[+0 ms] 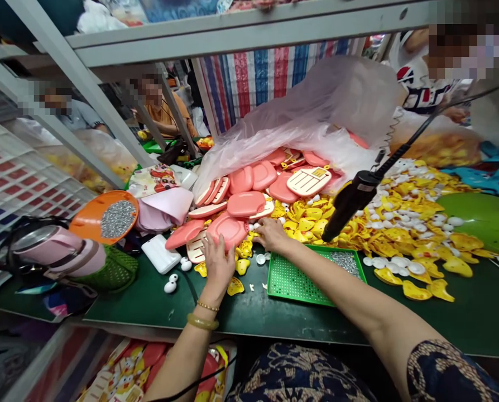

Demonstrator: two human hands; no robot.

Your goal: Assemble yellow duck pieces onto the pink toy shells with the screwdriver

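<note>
My left hand (218,259) rests its outstretched fingertips on the near edge of a pink plastic panel (228,228), at the front of a heap. My right hand (270,233) is curled, with its fingertips among small yellow and white parts at the panel's right; anything it pinches is hidden. Other pink panels (246,204) lie behind, some turned to show a cream slatted side (308,181). Just below my hands are yellow shell pieces (235,286) and white caps (260,258). My right forearm crosses above a green perforated tray (297,279), with small metal screws (345,262) at its right end.
A black power screwdriver (350,204) hangs over a large yellow-and-white parts pile (400,223). An orange bowl (102,218) of metal bits, a pink flask (57,248) and a white case (161,253) stand left. A metal frame (233,33) spans overhead. Other people sit beyond.
</note>
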